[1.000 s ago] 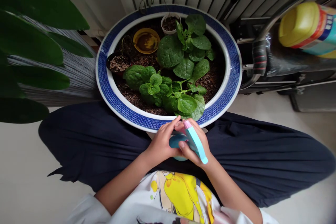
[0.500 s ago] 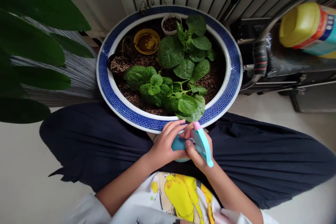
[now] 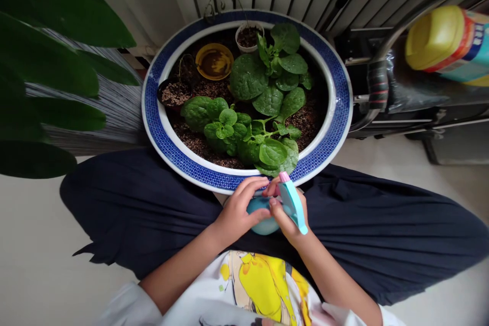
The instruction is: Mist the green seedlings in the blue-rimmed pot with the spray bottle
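I hold a small light-blue spray bottle (image 3: 293,202) with a pink nozzle over my lap. My right hand (image 3: 286,216) is wrapped round its head and neck. My left hand (image 3: 239,210) cups the rounded teal body of the bottle. Both hands sit just below the near rim of a big round planter with a blue patterned rim (image 3: 173,150). The planter holds dark soil and leafy green plants (image 3: 260,107). The pink nozzle points toward the nearest leaves.
Inside the planter lie a yellow dish (image 3: 214,60), a small white pot (image 3: 248,34) and a dark pot (image 3: 171,92). Large dark leaves (image 3: 46,61) hang at the left. A yellow-capped bottle (image 3: 446,43) rests on a metal frame at the right. My dark trousers (image 3: 133,204) spread under the planter.
The bottle and both hands shifted slightly right and up toward the planter rim, then settled. The left fingers moved a little over the bottle's body.
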`<action>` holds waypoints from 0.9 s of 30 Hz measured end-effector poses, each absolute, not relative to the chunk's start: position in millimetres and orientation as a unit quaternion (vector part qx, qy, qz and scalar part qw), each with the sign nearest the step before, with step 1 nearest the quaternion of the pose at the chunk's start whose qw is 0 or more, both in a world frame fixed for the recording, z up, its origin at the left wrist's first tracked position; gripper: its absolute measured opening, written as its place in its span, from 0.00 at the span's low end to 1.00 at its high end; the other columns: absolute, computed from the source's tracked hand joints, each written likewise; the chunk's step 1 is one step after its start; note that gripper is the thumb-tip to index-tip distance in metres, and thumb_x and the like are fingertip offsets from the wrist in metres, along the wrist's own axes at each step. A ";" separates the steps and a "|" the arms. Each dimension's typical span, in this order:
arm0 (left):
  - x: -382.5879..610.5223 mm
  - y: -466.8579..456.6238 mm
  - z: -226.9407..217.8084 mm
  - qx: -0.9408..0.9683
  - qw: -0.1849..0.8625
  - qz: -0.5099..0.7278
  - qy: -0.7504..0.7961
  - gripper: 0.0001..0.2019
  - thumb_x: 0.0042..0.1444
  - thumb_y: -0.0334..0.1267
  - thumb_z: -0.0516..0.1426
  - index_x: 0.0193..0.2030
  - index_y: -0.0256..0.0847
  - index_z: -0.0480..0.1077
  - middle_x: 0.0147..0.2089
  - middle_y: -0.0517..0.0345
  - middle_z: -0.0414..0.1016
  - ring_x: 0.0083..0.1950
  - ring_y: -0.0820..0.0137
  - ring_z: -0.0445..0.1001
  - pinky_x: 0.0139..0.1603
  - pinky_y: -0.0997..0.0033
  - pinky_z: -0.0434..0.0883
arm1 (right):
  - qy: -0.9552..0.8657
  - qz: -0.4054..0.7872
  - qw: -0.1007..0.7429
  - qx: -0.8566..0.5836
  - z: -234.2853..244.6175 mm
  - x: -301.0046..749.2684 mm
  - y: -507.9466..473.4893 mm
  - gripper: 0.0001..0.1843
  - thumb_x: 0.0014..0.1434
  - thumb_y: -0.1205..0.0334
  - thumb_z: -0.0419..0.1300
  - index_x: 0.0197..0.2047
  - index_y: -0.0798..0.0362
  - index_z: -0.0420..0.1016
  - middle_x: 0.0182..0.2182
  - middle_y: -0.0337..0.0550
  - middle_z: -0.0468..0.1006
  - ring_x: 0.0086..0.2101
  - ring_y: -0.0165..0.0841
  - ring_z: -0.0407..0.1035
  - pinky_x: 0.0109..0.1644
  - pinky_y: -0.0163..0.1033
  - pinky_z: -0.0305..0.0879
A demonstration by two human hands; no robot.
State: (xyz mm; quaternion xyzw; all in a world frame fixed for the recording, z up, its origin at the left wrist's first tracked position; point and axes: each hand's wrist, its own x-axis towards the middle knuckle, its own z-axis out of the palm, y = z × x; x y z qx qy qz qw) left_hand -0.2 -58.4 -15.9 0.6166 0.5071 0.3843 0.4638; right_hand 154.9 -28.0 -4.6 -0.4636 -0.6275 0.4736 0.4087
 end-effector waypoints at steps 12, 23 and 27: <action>-217.1 95.2 39.5 0.377 0.168 0.307 0.858 0.17 0.65 0.31 0.52 0.60 0.35 0.64 0.28 0.63 0.69 0.24 0.77 0.66 0.26 0.78 0.66 | -0.680 0.490 0.387 -0.385 -11.9 149.5 -30.8 0.17 0.52 0.70 0.56 0.47 0.49 0.69 0.41 0.45 0.71 0.42 0.40 0.70 0.46 0.45 0.70; -233.2 130.2 3.9 0.363 0.398 0.298 0.787 0.23 0.61 0.25 0.52 0.63 0.37 0.63 0.28 0.57 0.79 0.18 0.80 0.62 0.20 0.83 0.56 | -0.685 0.496 0.372 -0.382 -15.1 147.4 -30.4 0.19 0.52 0.69 0.57 0.48 0.49 0.69 0.42 0.45 0.72 0.43 0.40 0.70 0.47 0.46 0.70; -228.0 136.0 -1.8 0.349 0.365 0.345 0.791 0.18 0.54 0.24 0.54 0.51 0.35 0.72 0.21 0.60 0.73 0.18 0.79 0.64 0.19 0.83 0.58 | -0.695 0.478 0.372 -0.386 -16.4 148.3 -30.1 0.17 0.53 0.68 0.57 0.48 0.49 0.69 0.42 0.46 0.73 0.43 0.42 0.70 0.48 0.48 0.70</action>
